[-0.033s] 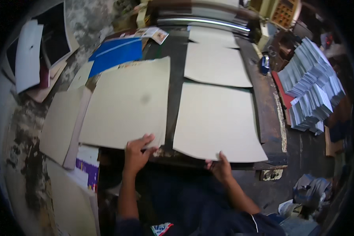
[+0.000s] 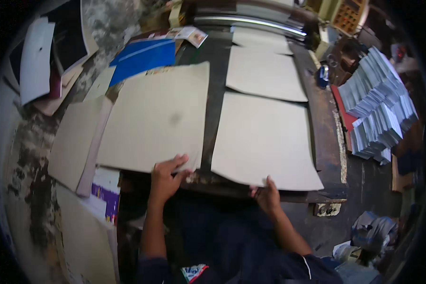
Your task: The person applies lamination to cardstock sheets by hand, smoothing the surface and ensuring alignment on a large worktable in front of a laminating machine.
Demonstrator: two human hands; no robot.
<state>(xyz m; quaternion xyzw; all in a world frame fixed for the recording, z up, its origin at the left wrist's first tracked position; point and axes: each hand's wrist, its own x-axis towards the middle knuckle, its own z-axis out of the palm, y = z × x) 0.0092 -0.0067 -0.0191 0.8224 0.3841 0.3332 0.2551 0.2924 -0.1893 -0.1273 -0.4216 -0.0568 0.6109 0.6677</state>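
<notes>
My right hand (image 2: 268, 198) pinches the near edge of a beige board sheet (image 2: 268, 142), thumb on top and fingers partly hidden underneath. That sheet is the nearest of several laid in a row running away from me; a second sheet (image 2: 265, 73) lies just beyond it. On the left, a large beige board (image 2: 151, 118) covers part of the table. My left hand (image 2: 168, 176) rests at its near edge close to the right corner, thumb and fingers apart, with nothing visibly gripped.
A metal roller (image 2: 251, 21) spans the table's far end. Leaning at left is a beige board stack (image 2: 75, 142); a blue sheet (image 2: 144, 59) lies behind the large board. Bundles of folded white paper (image 2: 376, 104) stand at right, near a small blue object (image 2: 323, 75).
The view has shifted slightly, so the table and boards appear a little higher. Both hands keep nearly the same places at the board edges.
</notes>
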